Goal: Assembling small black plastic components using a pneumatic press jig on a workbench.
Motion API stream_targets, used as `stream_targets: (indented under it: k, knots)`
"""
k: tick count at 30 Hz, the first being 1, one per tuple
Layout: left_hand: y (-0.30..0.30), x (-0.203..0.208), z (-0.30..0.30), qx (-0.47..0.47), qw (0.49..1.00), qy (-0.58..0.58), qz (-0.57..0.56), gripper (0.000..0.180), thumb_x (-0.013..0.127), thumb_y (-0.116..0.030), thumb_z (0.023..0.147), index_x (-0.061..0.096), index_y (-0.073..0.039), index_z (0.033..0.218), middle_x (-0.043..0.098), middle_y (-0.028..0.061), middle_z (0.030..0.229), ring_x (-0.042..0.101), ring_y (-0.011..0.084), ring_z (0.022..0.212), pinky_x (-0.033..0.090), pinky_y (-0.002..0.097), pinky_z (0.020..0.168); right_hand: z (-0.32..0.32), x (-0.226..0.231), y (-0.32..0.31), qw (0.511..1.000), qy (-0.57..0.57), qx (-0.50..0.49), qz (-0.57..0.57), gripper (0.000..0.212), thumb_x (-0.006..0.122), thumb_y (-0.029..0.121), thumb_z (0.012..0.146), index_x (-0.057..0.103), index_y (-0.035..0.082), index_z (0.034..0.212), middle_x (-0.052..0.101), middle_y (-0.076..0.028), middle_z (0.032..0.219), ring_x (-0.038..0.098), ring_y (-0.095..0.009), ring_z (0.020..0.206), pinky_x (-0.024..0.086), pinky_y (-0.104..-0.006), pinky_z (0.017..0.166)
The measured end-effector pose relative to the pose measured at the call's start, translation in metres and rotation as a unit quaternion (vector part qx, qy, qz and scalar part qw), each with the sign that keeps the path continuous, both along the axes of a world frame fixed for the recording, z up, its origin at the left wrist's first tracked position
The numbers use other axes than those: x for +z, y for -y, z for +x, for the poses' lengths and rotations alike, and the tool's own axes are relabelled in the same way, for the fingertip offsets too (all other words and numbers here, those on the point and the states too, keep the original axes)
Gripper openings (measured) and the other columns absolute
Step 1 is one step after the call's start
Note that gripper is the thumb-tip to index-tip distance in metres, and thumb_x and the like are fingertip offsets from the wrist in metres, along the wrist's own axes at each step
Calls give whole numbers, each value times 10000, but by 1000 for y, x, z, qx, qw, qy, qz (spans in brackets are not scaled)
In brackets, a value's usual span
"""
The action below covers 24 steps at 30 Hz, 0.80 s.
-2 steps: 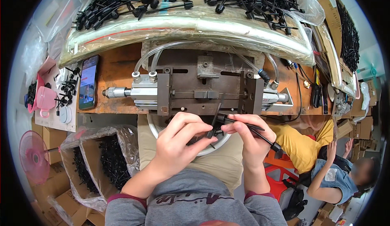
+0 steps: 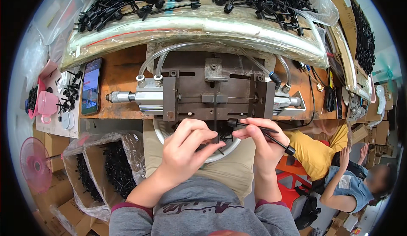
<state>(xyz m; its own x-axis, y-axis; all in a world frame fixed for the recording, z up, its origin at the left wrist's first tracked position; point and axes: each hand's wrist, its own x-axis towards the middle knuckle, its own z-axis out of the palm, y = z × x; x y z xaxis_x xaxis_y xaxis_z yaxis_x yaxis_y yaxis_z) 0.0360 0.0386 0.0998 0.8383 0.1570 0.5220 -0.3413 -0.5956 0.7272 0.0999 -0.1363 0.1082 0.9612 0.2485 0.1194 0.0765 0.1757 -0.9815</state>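
My left hand (image 2: 184, 149) pinches a thin black plastic rod (image 2: 215, 119) near its lower end. The rod points straight away from me, and its far part lies across the small metal clamp blocks (image 2: 207, 98) in the middle of the fixture. Whether the blocks grip it, I cannot tell. To the right, my right hand (image 2: 265, 144) is closed on black rods with knobbed caps (image 2: 285, 146); they lie slantwise through the fingers, one cap toward my left hand. Below the hands, a round white-rimmed container (image 2: 231, 147) with black pieces sits at my lap, partly hidden.
Pneumatic cylinders (image 2: 150, 99) flank the brown metal fixture (image 2: 190, 70) on the wooden bench. Behind it, a plastic-wrapped tray edge (image 2: 203, 30) bears heaped black capped rods. A phone (image 2: 91, 85) lies left. Plastic-lined boxes of black pieces (image 2: 118, 168) stand lower left; a person (image 2: 345, 181) sits at right.
The rod in my left hand has swung from a rightward slant to straight, its far part now over the clamp blocks. My right hand has barely moved.
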Motion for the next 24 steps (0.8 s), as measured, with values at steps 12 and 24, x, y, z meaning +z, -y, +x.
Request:
stream_targets:
  k: [12,24]
  knots:
    - [0,-8,19,38,970,8,241,208,776,-119,671,655,-45,823,687,89,1134,653,181,699,497,279,611,-2,-1,8,999,-32,-3,8,97,607,-33,898,620,-95,971,689,-197,807,702,-245,646,571,-298,601]
    - [-6,4,20,-21,979,-9,204,273,736,-136,696,658,-35,938,682,105,1113,637,172,675,489,288,599,2,-2,21,983,-166,52,63,148,582,34,926,574,-73,826,642,-190,667,592,-214,405,455,-268,362]
